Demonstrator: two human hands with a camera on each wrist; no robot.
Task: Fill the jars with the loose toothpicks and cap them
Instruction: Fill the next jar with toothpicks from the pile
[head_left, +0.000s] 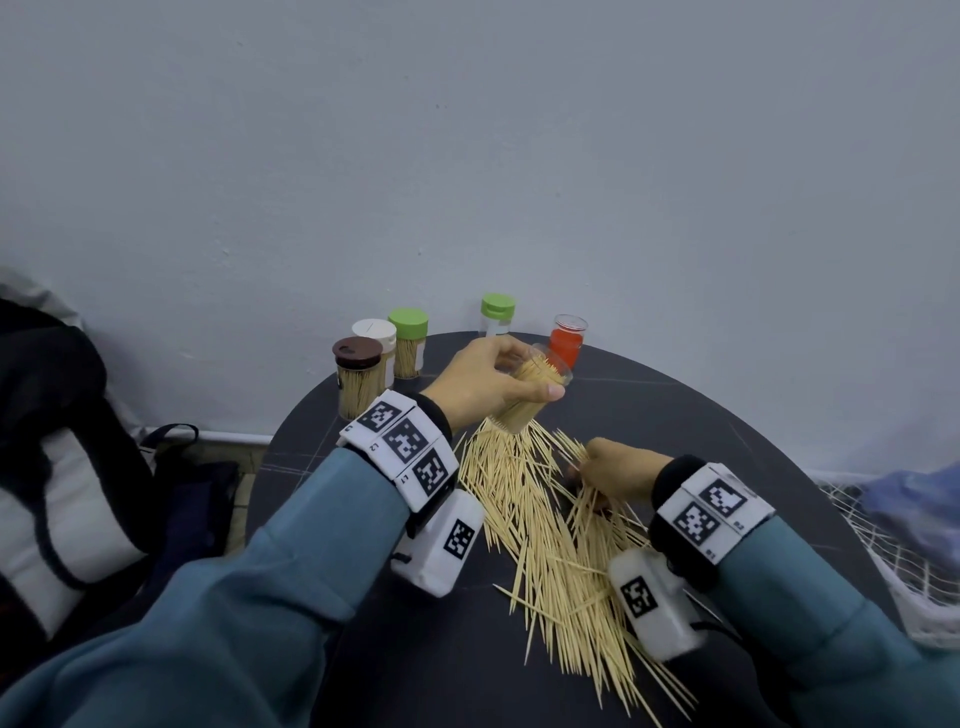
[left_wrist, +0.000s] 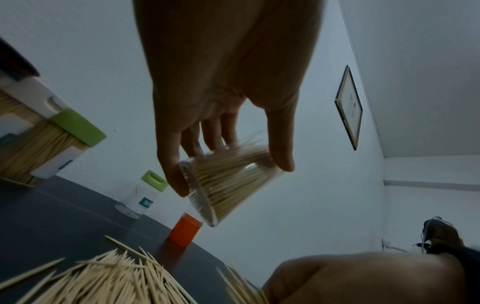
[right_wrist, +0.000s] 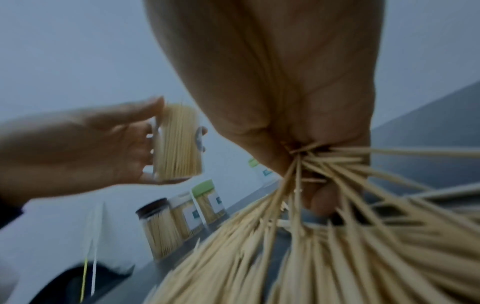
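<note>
Left hand (head_left: 483, 382) at centre of the head view, wrapped around a clear uncapped jar (head_left: 530, 397) packed with toothpicks, tilted above the loose toothpicks (head_left: 540, 525) on the dark worktop (head_left: 415, 665). Right hand (head_left: 618, 470) lower right, clutching a bundle from that pile.

Left wrist view: fingers (left_wrist: 171, 164) and thumb clamping the jar, centre frame.

Right wrist view: clenched on blurred toothpicks, centre right.

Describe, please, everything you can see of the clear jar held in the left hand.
The clear jar is a small, uncapped cylinder of transparent plastic, packed nearly full with pale wooden toothpicks whose tips reach its open mouth. It is lifted off the dark table, tilted, above the loose toothpicks. The left hand holds it, thumb on one side, fingers on the other. Nothing else touches it.
</note>
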